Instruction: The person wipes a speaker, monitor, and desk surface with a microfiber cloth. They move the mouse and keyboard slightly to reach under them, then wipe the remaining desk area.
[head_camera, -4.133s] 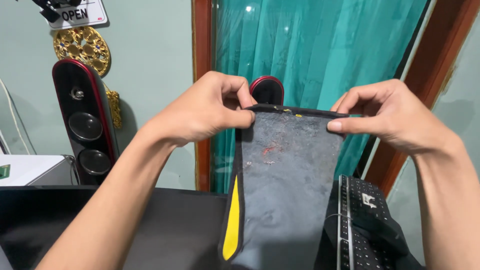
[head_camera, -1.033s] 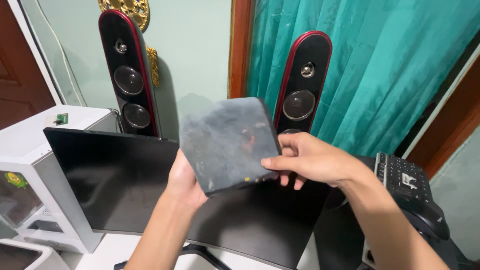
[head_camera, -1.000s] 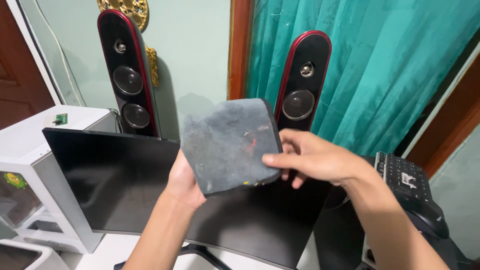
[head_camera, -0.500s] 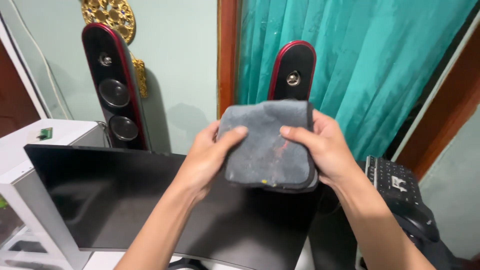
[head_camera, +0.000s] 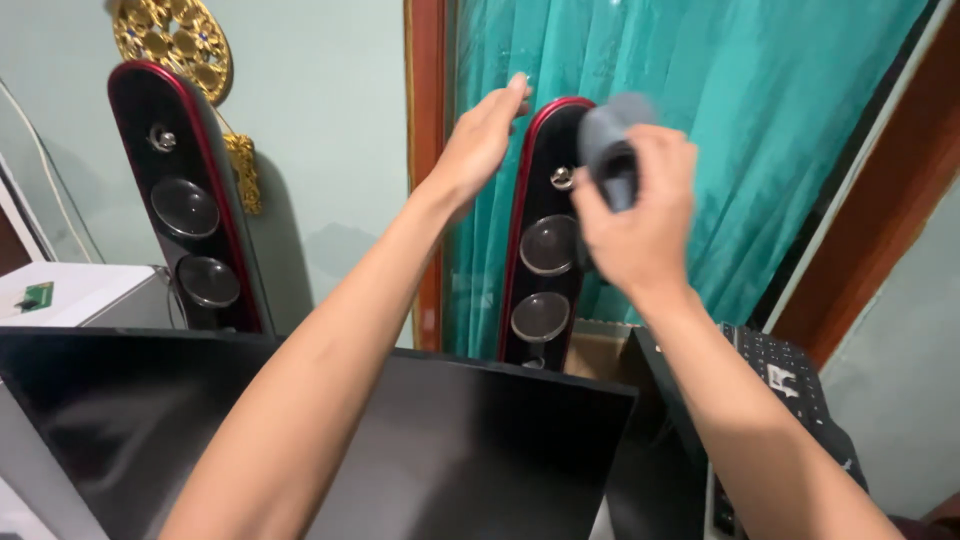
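Your right hand (head_camera: 635, 225) grips the bunched grey cloth (head_camera: 608, 140) against the speaker (head_camera: 545, 230) top; your open left hand (head_camera: 480, 140) steadies it. Lower cones look unwiped.

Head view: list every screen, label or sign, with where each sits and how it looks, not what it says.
Dark blank monitor screen: wide black rectangle across the bottom, below both forearms, unlit.
Small green tag: on the white box at the left edge; print too small to tell.
No signs or packages in view.
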